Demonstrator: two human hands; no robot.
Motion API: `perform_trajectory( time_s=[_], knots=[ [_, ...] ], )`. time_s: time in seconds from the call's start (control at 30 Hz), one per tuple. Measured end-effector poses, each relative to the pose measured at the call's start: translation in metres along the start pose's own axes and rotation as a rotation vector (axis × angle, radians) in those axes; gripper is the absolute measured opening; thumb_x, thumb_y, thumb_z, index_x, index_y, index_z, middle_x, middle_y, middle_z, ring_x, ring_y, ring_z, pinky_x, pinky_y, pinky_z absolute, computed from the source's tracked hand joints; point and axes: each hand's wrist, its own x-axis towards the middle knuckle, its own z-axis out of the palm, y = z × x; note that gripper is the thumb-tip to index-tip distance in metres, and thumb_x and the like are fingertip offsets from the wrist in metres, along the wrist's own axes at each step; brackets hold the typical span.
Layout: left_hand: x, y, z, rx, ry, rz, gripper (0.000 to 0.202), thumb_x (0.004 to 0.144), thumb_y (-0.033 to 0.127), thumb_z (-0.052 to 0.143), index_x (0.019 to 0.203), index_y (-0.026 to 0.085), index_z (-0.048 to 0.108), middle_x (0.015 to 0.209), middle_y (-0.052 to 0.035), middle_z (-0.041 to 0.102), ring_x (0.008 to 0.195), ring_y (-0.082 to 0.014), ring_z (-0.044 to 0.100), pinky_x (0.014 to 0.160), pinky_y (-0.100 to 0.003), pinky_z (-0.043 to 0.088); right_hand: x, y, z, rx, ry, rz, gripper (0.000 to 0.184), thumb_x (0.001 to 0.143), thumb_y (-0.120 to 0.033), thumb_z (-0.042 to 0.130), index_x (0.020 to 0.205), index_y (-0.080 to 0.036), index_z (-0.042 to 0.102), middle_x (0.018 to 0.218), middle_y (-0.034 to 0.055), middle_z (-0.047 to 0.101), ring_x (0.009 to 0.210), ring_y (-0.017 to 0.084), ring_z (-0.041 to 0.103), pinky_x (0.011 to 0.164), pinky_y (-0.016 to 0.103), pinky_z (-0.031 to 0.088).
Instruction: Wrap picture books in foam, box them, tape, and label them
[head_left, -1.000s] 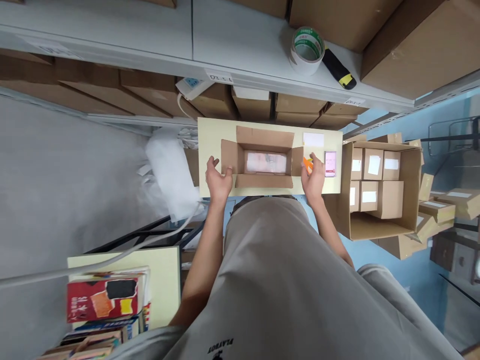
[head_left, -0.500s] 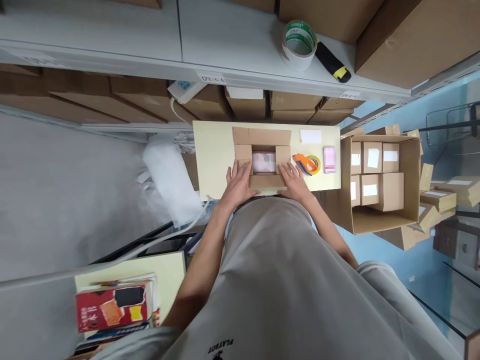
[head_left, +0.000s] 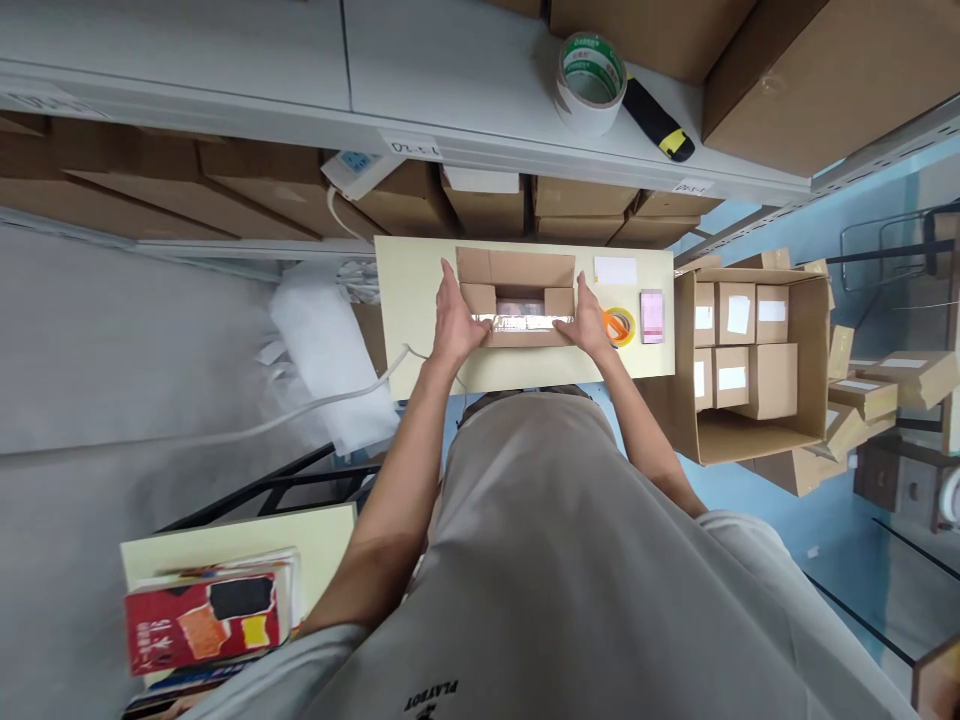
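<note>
- At far left, a bundle of white wrap (head_left: pixel 326 350) lies beside the worktop (head_left: pixel 396 285)
- The left hand (head_left: pixel 459 322) is spread, fingers extended upright past the carton's left end, thumb set apart at the near flap (head_left: pixel 525 339); firmness of contact cannot be told
- The open carton (head_left: pixel 480 299) sits on the worktop between both hands, with a wrapped item (head_left: pixel 520 306) partly visible inside
- Change noted: half a second ago both hands lay flat over the folded end flaps; now the fingers are off them and the thumbs are at the near flap, which appears tilted up
- Judged meaning: the end flaps stay folded in without being held, while the far flap (head_left: pixel 517 265) is open and the carton remains unclosed
- The right hand (head_left: pixel 586 322) is likewise spread, thumb at the near flap; just beyond lie an orange cutter (head_left: pixel 615 326) and a phone (head_left: pixel 652 317)
</note>
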Motion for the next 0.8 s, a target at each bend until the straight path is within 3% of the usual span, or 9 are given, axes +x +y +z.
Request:
perform_trajectory(
  time_s=[0.1,0.17,0.27,0.37,0.53,0.67,0.8],
  knots=[
    [0.007,-0.002,0.002,-0.034,0.074,-0.011,0.137,0.075,0.027,0.098,0.185,0.024,0.016,0.176,-0.0239,0.046,0.17,-0.0454,0.04,0.144,-0.066,0.028,0.007,0.003,-0.001,0.135,0.025,-0.033,0.116,0.101,-0.053,0.078,0.187,-0.018,0.009,0.181,0.0228,0.048,0.164,0.04,0.05,0.136,0.063,0.045],
    [0.004,-0.003,-0.001,-0.013,0.12,-0.006,0.128,0.075,0.024,0.097,0.182,0.025,0.027,0.166,-0.0207,0.054,0.162,-0.0428,0.049,0.142,-0.062,0.034,0.002,0.003,-0.004,0.189,0.073,-0.04,0.102,0.105,-0.059,0.072,0.185,-0.022,0.022,0.174,0.0191,0.057,0.159,0.037,0.056,0.134,0.061,0.047],
    [-0.01,-0.002,-0.011,0.056,0.117,0.021,0.086,0.082,0.023,0.089,0.162,0.024,0.059,0.153,-0.0167,0.061,0.151,-0.039,0.059,0.136,-0.055,0.044,-0.016,0.004,-0.009,0.217,0.129,-0.069,0.072,0.108,-0.065,0.067,0.165,-0.024,0.057,0.162,0.0174,0.067,0.152,0.034,0.062,0.133,0.056,0.049],
    [-0.03,-0.003,-0.019,0.101,0.081,0.077,0.042,0.092,0.03,0.083,0.132,0.024,0.078,0.146,-0.0148,0.065,0.147,-0.0369,0.062,0.132,-0.053,0.048,-0.035,0.007,-0.009,0.193,0.146,-0.093,0.053,0.109,-0.067,0.066,0.138,-0.023,0.074,0.16,0.0191,0.067,0.153,0.034,0.062,0.132,0.054,0.05],
    [-0.057,-0.005,-0.014,0.089,0.087,0.012,0.021,0.102,0.038,0.077,0.116,0.024,0.083,0.141,-0.0136,0.074,0.138,-0.0334,0.07,0.123,-0.051,0.056,-0.046,0.016,0.006,0.129,0.14,-0.017,0.046,0.113,-0.065,0.061,0.125,-0.024,0.077,0.163,0.0204,0.065,0.159,0.035,0.058,0.128,0.055,0.055],
    [-0.064,-0.003,-0.001,0.019,0.156,-0.089,0.024,0.104,0.035,0.073,0.121,0.021,0.083,0.135,-0.0129,0.077,0.115,-0.0269,0.078,0.096,-0.039,0.066,-0.044,0.019,0.02,0.073,0.157,0.016,0.045,0.118,-0.062,0.053,0.126,-0.023,0.075,0.167,0.0207,0.062,0.155,0.033,0.063,0.117,0.048,0.063],
    [-0.059,0.0,0.006,0.049,0.226,-0.169,0.027,0.099,0.032,0.079,0.123,0.02,0.083,0.129,-0.0114,0.081,0.093,-0.0233,0.078,0.089,-0.037,0.065,-0.039,0.019,0.022,0.009,0.153,0.015,0.046,0.12,-0.061,0.049,0.13,-0.024,0.074,0.169,0.0193,0.062,0.153,0.033,0.066,0.114,0.047,0.065]
  ],
)
